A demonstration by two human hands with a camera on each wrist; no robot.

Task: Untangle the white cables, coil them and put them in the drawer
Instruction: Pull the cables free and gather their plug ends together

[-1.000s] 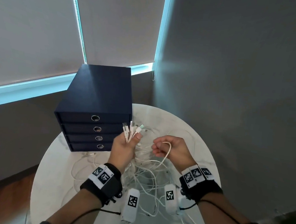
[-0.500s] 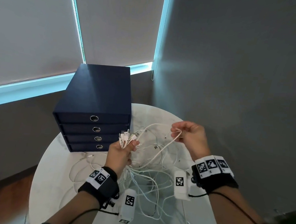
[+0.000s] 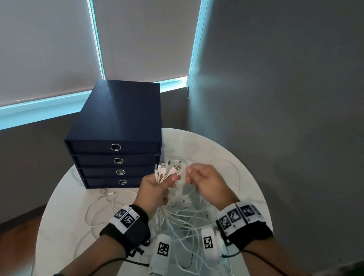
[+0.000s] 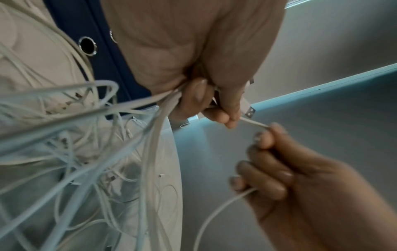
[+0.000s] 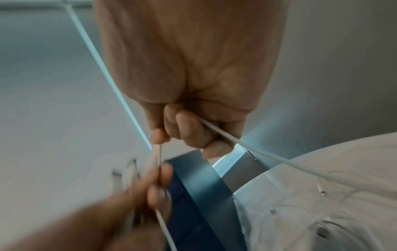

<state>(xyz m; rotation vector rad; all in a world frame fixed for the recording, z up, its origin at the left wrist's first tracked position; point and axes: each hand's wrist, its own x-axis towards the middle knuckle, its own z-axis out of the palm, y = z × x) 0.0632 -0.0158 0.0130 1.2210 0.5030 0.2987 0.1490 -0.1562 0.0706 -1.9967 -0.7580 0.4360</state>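
Standing at the back left of the round white table [image 3: 237, 157], a navy four-drawer box [image 3: 120, 118] has all drawers closed, each with a metal ring pull. Tangled white cables [image 3: 182, 214] sprawl over the tabletop in front of it, between the forearms. The left hand [image 3: 155, 189] is raised above the heap, fingers curled round a fan of USB plugs [image 3: 165, 169]. The right hand [image 3: 207, 185], just beside it, pinches a single strand running to that bunch.
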